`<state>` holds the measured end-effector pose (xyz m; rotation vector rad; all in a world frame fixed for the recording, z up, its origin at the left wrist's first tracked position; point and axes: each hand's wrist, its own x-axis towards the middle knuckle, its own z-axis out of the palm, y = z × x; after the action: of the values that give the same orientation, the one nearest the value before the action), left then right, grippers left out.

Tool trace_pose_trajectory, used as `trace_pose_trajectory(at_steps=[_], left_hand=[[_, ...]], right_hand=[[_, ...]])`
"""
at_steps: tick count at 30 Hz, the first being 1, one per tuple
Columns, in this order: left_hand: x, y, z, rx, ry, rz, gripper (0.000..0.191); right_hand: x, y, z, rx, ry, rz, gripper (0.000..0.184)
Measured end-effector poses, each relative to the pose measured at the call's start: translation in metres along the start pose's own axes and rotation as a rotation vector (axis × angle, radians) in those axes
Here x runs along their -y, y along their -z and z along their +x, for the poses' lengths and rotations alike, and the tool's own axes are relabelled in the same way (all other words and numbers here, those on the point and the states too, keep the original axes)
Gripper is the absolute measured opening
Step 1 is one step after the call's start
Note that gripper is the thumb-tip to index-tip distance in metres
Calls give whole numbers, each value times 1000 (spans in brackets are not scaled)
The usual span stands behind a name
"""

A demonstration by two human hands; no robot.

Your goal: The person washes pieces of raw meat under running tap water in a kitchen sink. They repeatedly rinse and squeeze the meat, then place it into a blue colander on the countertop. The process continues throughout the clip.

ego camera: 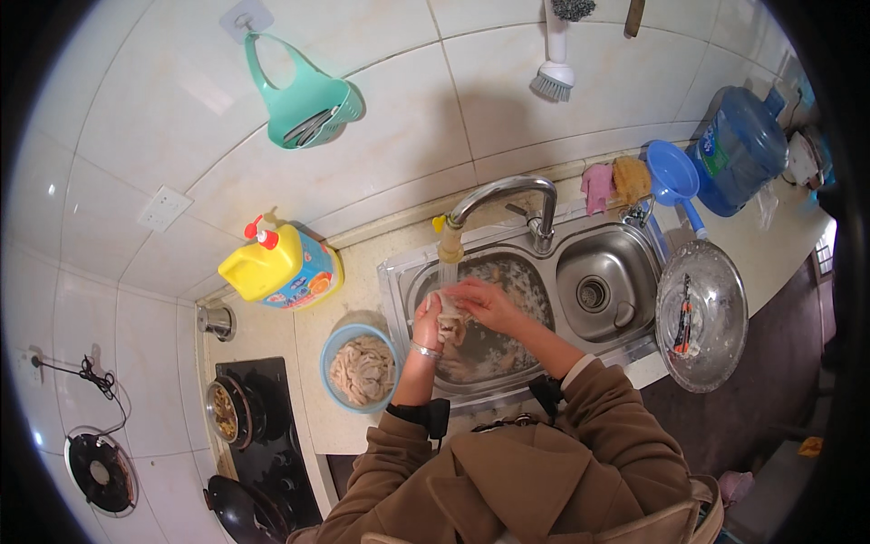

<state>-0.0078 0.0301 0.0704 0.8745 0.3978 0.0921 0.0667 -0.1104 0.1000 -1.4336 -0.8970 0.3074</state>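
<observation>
My left hand (427,328) grips a pale, wrinkled piece of raw meat or offal (450,322) under the running faucet (499,187). The fingers of my right hand (481,303) touch or pinch the top of the same piece; exactly how they hold it cannot be told. Below both hands, the large sink basin (552,289) contains cloudy, frothy water with more pale pieces in it. To the left of the sink stands a light blue plastic basket (325,370) heaped with similar pale pieces (363,370).
A yellow detergent jug (285,268) stands behind the basket. Right of the small sink basin (598,282) lies a metal bowl (714,313) with an orange-and-black tool (684,323) in it. A blue dipper (673,173) and large water bottle (741,149) are behind. The stove (279,401) is left.
</observation>
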Motion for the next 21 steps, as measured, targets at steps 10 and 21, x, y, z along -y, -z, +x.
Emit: trace_pose_trajectory(at_steps=[10,21], left_hand=[[6,2,-1,21,19,54,23],[19,2,11,-32,13,-2,24]], right_hand=[[-14,-1,-5,-85,-154,11,16],[-55,-30,-4,-444,-348,113,11]])
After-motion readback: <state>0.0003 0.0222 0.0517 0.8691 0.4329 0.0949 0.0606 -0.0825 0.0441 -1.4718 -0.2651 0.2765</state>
